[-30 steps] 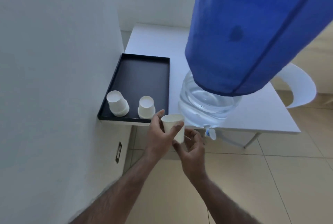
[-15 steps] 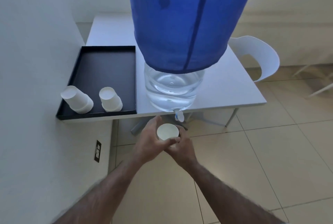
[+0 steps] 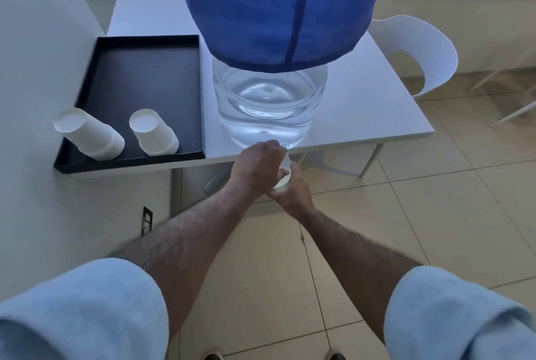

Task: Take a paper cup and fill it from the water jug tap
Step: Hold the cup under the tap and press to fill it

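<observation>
A clear water jug (image 3: 269, 104) under a blue cloth cover (image 3: 275, 6) stands at the front edge of a white table (image 3: 362, 116). Its white tap (image 3: 286, 161) juts out over the edge and is mostly hidden by my left hand (image 3: 256, 168), whose fingers are closed around it. Just below the tap, my right hand (image 3: 294, 193) holds a white paper cup (image 3: 283, 183) upright. Only a sliver of the cup's rim shows between my hands. I cannot tell whether water is flowing.
A black tray (image 3: 145, 39) on the table's left side carries two stacks of upside-down paper cups (image 3: 87, 133) (image 3: 153, 133). A wall (image 3: 34, 40) with a socket (image 3: 147, 220) runs along the left. A white chair (image 3: 420, 49) stands behind the table on the tiled floor.
My left hand let go of the cup and rose to the tap. My right hand took over the cup and brought it under the tap. My view has moved closer and tilted down.
</observation>
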A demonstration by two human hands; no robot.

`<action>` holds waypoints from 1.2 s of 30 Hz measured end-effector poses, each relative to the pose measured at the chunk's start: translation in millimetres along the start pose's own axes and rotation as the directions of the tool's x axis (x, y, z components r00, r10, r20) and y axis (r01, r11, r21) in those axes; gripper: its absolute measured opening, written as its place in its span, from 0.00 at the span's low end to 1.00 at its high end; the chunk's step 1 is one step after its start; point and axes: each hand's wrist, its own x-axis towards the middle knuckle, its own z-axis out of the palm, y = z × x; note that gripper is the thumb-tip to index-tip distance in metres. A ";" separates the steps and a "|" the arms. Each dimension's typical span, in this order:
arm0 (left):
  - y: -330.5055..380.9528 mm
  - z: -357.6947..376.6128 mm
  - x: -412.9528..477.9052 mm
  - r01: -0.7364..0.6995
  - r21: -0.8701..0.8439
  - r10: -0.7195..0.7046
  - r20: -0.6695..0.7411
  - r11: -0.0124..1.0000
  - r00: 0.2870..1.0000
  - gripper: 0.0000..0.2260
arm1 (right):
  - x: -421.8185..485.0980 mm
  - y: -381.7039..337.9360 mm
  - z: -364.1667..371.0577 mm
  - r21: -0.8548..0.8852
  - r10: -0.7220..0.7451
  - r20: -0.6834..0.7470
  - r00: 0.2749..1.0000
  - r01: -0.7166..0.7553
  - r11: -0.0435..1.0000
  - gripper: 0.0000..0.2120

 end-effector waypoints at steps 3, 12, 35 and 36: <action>-1.8 -1.1 5.2 -0.034 0.029 0.032 0.051 0.999 0.998 0.13 | 5.8 -1.9 2.4 0.029 0.009 -0.022 1.000 -0.008 1.000 0.28; -14.0 -5.7 10.7 -0.009 -0.193 0.033 0.122 0.981 0.992 0.12 | 8.6 -4.8 1.4 0.087 0.022 -0.095 0.995 -0.013 0.996 0.31; -16.9 -5.6 27.2 0.133 -0.233 -0.095 0.170 0.963 0.981 0.14 | 1.5 -7.5 -4.3 0.122 -0.024 -0.067 0.997 0.032 0.992 0.30; -16.9 -5.5 27.1 0.129 -0.232 -0.091 0.169 0.964 0.981 0.14 | 2.2 -7.3 -4.5 0.121 -0.021 -0.061 0.998 0.029 0.992 0.30</action>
